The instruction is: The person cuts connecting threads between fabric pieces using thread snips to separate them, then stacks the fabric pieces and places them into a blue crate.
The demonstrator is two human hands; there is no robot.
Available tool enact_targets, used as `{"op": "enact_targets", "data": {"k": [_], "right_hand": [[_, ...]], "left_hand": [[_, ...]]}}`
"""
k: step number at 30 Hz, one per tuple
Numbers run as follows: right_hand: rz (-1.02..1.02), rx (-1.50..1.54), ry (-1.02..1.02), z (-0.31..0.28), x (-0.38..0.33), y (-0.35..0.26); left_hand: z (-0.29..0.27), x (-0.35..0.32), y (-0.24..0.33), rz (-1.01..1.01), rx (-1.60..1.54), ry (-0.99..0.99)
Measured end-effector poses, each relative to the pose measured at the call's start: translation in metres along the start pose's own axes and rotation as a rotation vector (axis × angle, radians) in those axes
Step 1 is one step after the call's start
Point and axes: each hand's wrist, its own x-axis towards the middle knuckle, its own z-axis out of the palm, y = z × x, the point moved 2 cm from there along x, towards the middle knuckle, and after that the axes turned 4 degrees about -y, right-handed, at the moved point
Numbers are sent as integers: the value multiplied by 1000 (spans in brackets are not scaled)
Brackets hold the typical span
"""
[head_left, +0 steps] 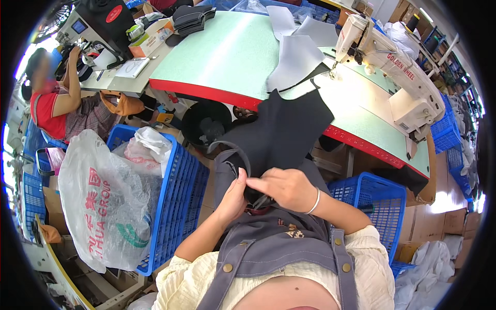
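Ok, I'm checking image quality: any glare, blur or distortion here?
Head view: glare whitens part of the pale green tabletop; the black fabric looks dark, nearly textureless; the co-worker's head is blurred; black corners frame the curved fisheye image.

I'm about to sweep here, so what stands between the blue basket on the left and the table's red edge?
A black bin stands between the blue basket and the red edge of the table, in the head view.

Looks like a sewing workshop: has a white sewing machine [401, 66], cut pale sheets [295, 61], blue crates [178, 204], a seated co-worker [50, 106].
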Motion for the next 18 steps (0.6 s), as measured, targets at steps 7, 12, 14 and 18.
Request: {"op": "enact_targets", "data": {"k": [7,12,14,18], "right_hand": [[54,265,-190,19,-27,-13],[261,500,-210,14,-31,-12],[351,620,-190,21,-42,-4],[1308,1993,252,47,-71,22]], "left_hand": [[3,-2,-9,-76,49,131],[-42,-4,-34,148,251,-335],[-10,-4,-17,124,279,-63],[-17,-2,-28,16,247,232]]}}
